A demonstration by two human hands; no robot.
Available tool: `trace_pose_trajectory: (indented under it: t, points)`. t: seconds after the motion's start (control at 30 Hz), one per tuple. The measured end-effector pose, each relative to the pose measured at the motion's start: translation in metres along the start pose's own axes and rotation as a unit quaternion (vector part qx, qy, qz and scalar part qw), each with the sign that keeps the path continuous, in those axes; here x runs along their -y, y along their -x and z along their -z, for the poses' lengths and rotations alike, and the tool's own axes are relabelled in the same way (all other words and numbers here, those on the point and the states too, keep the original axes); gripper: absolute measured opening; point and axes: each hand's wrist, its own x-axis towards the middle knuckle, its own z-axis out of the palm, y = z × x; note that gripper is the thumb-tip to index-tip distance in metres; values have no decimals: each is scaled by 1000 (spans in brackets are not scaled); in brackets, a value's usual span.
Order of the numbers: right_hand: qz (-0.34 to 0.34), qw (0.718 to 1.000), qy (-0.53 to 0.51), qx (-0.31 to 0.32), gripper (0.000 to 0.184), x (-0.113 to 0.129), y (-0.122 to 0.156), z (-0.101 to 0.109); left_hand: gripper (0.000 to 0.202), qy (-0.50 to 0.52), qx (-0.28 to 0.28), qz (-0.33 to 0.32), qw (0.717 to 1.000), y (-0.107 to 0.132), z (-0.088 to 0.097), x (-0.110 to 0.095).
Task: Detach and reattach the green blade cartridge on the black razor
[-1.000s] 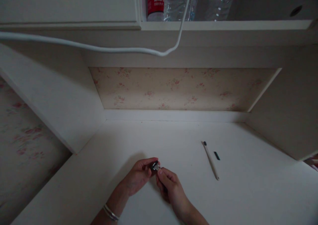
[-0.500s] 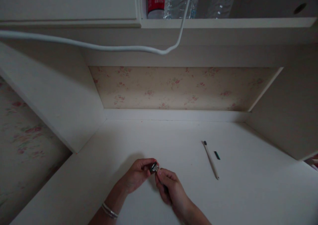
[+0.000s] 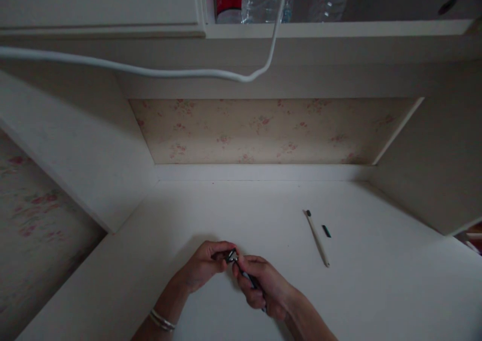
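Low in the middle of the head view, both hands meet on a razor (image 3: 251,279) with a dark handle and a shiny metal neck. My left hand (image 3: 201,266), with bangles on its wrist, pinches the dark head end (image 3: 230,255) between thumb and fingers. Wrapped round the handle is my right hand (image 3: 263,285), its thumb and fingertip close to the neck. The handle slants down to the right and sticks out below the fingers. Fingers hide part of the head, so I cannot tell whether head and handle are fully joined.
On the white desk (image 3: 226,210), a pale toothbrush (image 3: 317,240) with dark bristles lies right of the hands. Beside it is a small black-and-green strip (image 3: 326,231). A white cable (image 3: 181,73) crosses above. Plastic bottles (image 3: 261,2) stand on the upper shelf (image 3: 320,28).
My right hand has turned and its grip has shifted, showing more of the razor's handle. My left hand stays nearly in place on the head. The whole view has shifted slightly.
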Motion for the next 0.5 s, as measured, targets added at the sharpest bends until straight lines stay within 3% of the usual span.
trace_pose_trajectory:
  t: [0.2, 0.33, 0.5]
  points:
    - [-20, 1000, 11, 1, 37, 1, 0, 3, 33, -10, -1, 14, 1000, 1, 1, -1]
    - [6, 999, 22, -22, 40, 0, -2, 0, 33, 4, 0, 12, 1000, -1, 2, 0]
    - [70, 995, 44, -49, 43, -3, -7, -2, 45, 76, -48, -14, 996, -6, 5, 12]
